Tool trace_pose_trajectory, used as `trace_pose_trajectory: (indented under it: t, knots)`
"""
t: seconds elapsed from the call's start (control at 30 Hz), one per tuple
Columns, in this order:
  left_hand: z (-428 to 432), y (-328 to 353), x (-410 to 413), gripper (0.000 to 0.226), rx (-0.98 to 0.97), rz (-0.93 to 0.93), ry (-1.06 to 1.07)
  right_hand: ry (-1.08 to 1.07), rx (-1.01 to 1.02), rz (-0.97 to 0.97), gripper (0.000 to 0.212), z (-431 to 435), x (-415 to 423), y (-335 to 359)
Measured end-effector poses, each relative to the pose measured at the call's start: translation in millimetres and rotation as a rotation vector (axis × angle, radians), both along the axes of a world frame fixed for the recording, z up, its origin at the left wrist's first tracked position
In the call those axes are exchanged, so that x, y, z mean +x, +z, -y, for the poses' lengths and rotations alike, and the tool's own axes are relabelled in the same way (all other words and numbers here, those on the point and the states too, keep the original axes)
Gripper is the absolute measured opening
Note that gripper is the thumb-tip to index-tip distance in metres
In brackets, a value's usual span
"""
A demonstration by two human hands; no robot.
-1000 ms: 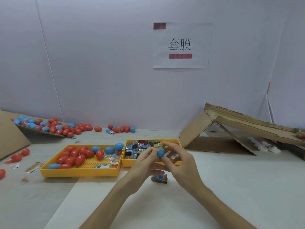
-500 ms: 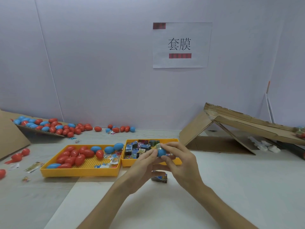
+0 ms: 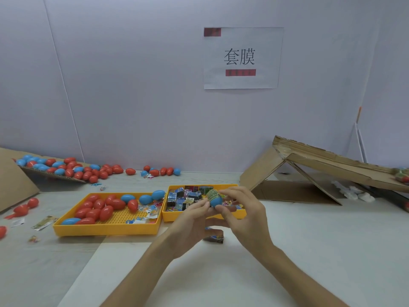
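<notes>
1. Holding the blue egg [image 3: 216, 202] in the air over the front edge of the sleeve tray [image 3: 170, 217], the person works a printed sleeve [image 3: 211, 194] onto it. The sleeve covers the upper half and the lower end shows bare blue.
2. Left hand [image 3: 188, 220]: the grip is closed to a fingertip pinch on the left side of the egg.
3. Right hand [image 3: 245, 216]: the grip is curled, with the thumb under the bare end and the fingers arched beside the sleeve.
4. Handling: the egg is judged to be a light, hollow, smooth shell that will likely slip. Hold should be taken on the bare blue end. The sleeve is thin and soft and probably wrinkles if squeezed, so it should be pushed by its rim.
5. A spare sleeve [image 3: 213, 238] lies on the surface [image 3: 309, 251] just in front of the sleeve tray. The egg tray [image 3: 106, 229] stands just left of it.
6. Change: half a second earlier the right fingers covered the top of the egg and hid most of the sleeve. They have now lifted clear. Both hands remain over the sleeve tray's front edge.
</notes>
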State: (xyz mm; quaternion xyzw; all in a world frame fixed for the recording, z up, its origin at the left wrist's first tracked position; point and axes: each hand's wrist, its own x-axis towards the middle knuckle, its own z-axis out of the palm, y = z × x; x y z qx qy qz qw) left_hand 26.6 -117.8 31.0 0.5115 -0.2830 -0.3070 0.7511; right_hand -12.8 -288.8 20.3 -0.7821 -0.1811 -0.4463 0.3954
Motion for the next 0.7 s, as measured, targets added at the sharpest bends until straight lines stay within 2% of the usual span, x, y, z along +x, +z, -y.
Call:
trace_pose_trajectory:
  t: [0.13, 0.33, 0.7]
  knots:
    - [2.4, 1.3, 0.0, 0.049, 0.029, -0.078, 0.015, -0.02, -0.03, -0.006, 0.025, 1.2, -0.1, -1.0]
    - [3.0, 2.5, -0.4, 0.056, -0.026, -0.046, 0.048, -0.026, -0.061, 0.027, 0.036, -0.6, -1.0, -0.8]
    - [1.1, 0.0, 1.7, 0.061, -0.054, -0.083, -0.002, -0.079, -0.094, 0.127, 0.025, -1.9, 0.0, -3.1]
